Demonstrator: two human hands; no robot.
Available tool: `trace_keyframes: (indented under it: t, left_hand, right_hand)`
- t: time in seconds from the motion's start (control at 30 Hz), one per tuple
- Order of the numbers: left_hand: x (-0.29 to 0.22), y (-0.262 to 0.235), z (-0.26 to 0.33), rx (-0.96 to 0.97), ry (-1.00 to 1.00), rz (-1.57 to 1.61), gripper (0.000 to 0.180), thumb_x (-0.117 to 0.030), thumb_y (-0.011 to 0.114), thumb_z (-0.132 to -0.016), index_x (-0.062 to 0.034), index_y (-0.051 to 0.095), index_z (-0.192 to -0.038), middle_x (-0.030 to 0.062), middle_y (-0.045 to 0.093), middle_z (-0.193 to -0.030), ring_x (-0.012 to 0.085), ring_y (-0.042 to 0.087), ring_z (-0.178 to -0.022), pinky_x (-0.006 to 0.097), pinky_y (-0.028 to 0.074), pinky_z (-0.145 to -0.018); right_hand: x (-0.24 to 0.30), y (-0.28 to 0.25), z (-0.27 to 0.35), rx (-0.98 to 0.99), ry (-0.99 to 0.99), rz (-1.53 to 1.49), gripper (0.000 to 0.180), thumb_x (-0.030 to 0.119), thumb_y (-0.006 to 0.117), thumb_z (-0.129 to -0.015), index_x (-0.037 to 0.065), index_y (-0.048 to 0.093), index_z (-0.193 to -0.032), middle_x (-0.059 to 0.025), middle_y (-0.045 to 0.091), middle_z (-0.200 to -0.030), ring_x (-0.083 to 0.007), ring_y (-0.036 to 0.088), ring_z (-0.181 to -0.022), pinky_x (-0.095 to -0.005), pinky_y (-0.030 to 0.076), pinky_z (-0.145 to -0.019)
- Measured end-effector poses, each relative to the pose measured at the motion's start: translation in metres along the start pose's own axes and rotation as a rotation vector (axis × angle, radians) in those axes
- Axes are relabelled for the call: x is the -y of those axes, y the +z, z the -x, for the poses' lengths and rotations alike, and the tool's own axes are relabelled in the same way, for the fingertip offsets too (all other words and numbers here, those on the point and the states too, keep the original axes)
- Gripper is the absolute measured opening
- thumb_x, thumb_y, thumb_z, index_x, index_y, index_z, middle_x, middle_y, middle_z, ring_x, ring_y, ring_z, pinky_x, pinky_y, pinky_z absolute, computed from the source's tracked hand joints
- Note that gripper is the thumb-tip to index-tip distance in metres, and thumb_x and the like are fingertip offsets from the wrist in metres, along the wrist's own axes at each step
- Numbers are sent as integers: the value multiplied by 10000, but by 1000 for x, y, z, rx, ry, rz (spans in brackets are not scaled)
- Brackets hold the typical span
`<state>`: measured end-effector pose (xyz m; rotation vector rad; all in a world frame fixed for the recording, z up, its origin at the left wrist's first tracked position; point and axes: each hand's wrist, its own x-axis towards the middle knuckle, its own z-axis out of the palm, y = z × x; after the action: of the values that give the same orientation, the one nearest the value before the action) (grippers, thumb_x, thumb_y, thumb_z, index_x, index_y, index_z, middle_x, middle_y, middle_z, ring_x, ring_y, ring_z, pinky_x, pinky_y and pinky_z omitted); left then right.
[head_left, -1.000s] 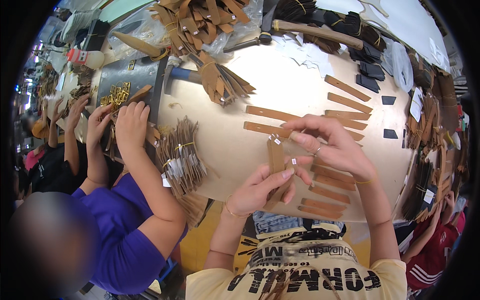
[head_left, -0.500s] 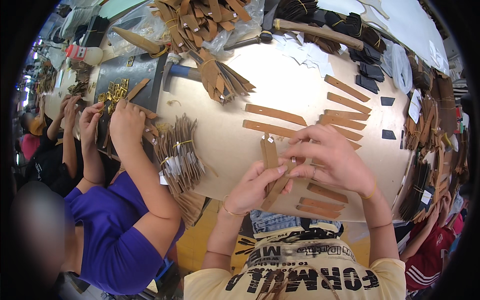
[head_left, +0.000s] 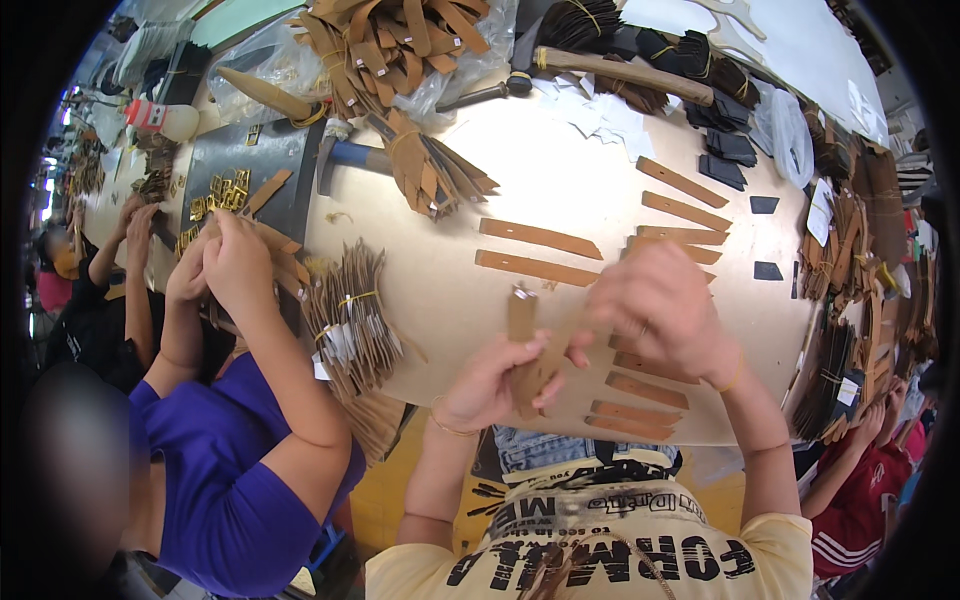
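My left hand [head_left: 492, 382] grips a tan leather strap [head_left: 521, 322] that stands upright over the near edge of the pale worktable [head_left: 440, 290], with a small metal piece at its top end. My right hand [head_left: 662, 312] is blurred, just right of the strap, fingers curled above a row of flat straps [head_left: 640, 390]. Whether it holds anything I cannot make out. Two longer straps [head_left: 540, 252] lie flat beyond my hands.
A person in a purple shirt [head_left: 240, 480] works at my left, hands [head_left: 222, 262] raised by a bundle of tied strips [head_left: 350, 320]. A hammer [head_left: 345, 155] and brass buckles [head_left: 222, 190] lie on a dark mat. Piles of leather pieces [head_left: 390, 40] crowd the far side.
My right hand has lifted off the strap and shifted right, now blurred. The strap in my left hand stands more upright. The person in purple has kept their hands raised.
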<state>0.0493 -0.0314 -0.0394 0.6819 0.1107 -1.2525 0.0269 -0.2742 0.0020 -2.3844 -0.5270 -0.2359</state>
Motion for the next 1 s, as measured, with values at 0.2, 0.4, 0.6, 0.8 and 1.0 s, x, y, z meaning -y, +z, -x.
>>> trace_keyframes:
  t: [0.2,0.4,0.6,0.8,1.0]
  left_hand:
    - [-11,-13,9,-158,270,-41,489,-203,353,-1033,105,459,-1398,146,562,-1145,134,482,-704,269,422,-621]
    - [-9,-19,15,-184,318,-16,492,-199,366,-1030,101,452,-1410,149,558,-1150,145,504,-739,283,435,-661]
    - [-9,-7,5,-213,311,-26,519,-183,382,-1007,98,422,-1442,170,547,-1308,196,582,-934,331,512,-797]
    - [-13,17,-9,-200,305,-137,581,-161,400,-958,125,359,-1462,216,451,-1475,263,582,-1180,383,536,-944]
    - [-11,26,-19,-179,251,-197,570,-140,396,-951,158,360,-1436,209,447,-1483,261,560,-1251,408,526,-987]
  right_hand:
    - [-41,11,-38,18,630,-126,193,166,658,-932,-12,727,-902,-162,684,-720,-278,638,-630,-385,500,-636]
    - [-46,15,-42,64,712,-155,223,191,668,-923,-19,742,-934,-186,696,-725,-281,667,-660,-378,516,-670]
    - [-50,9,-40,-119,616,-40,235,212,669,-937,-4,741,-995,-164,701,-806,-262,650,-705,-380,507,-673]
    - [-18,-6,-22,-23,589,-282,200,196,687,-934,18,739,-1011,-112,690,-863,-213,625,-700,-328,494,-654]
    - [15,0,-16,115,522,-524,262,183,767,-870,31,722,-1079,-49,665,-822,-130,568,-723,-279,451,-646]
